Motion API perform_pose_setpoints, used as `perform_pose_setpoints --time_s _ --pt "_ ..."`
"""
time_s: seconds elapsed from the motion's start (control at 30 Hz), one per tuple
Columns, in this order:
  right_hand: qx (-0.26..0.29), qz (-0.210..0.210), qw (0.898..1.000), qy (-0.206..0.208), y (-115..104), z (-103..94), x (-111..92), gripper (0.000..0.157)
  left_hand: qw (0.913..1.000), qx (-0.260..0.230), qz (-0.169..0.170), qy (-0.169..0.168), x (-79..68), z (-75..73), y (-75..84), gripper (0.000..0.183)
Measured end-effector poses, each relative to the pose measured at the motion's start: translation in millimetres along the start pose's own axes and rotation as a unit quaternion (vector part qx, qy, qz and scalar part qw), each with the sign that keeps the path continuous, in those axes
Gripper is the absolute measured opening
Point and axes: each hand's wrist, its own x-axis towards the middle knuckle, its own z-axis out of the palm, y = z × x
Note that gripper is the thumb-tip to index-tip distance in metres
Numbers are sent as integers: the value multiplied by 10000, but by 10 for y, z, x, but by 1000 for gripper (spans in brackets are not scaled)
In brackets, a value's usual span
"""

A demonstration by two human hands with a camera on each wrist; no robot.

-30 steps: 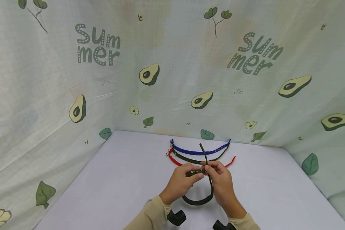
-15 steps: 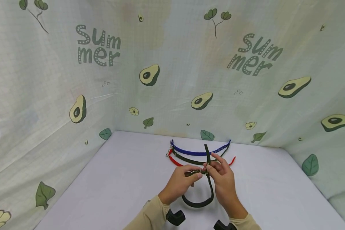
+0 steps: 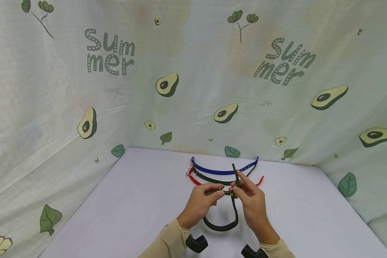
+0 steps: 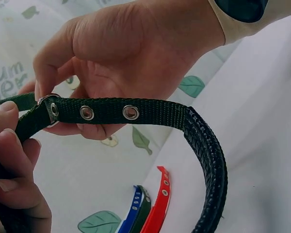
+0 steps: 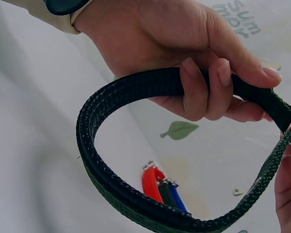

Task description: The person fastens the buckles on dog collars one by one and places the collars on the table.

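Observation:
Both hands hold a dark green dog collar point(image 3: 221, 228), bent into a hanging loop above the table. My left hand point(image 3: 197, 202) grips its padded part point(image 5: 136, 82), fingers curled round it in the right wrist view. Thumb and fingers of my right hand point(image 3: 253, 200) pinch the strap by a metal fitting point(image 4: 49, 104), the index finger stretched along the upright strap end point(image 3: 236, 175). In the left wrist view, metal-rimmed eyelets point(image 4: 131, 112) line the strap between that fitting and the padding. My right fingers partly hide the fitting in the head view.
Behind my hands, a blue collar point(image 3: 217, 172), a green collar point(image 3: 209, 178) and a red collar point(image 3: 195, 180) lie side by side on the white table point(image 3: 132, 200), buckles to the left. A printed cloth point(image 3: 193, 71) hangs at the back and sides.
My right index finger has stretched out along the strap end, which has shifted right. My left hand has drawn slightly left, so the fingertips of the two hands are farther apart.

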Motion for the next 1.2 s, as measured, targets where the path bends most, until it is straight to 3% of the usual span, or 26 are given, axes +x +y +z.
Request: perform_pose_setpoints --time_s 0.3,0.47,0.67,0.87,1.0,1.2 --pt "-267 -426 9986 -190 -26 -53 -18 33 9997 -3 229 23 5 -21 55 30" --pt "-535 -771 9948 -395 -37 -95 -24 31 9993 59 372 -21 16 -48 77 26" --pt "-560 -894 9928 -568 -34 -118 -15 30 9990 136 423 -85 23 -75 86 28" --pt "-610 -1187 9892 -604 -34 -90 -14 30 9990 206 393 42 29 -120 109 25" --pt "-1114 -1552 9798 -594 -52 -51 -25 35 9990 224 375 87 32 -143 114 23" --pt "-2009 -2073 9561 -508 -76 -25 -38 41 9987 244 432 105 35 -153 107 22"
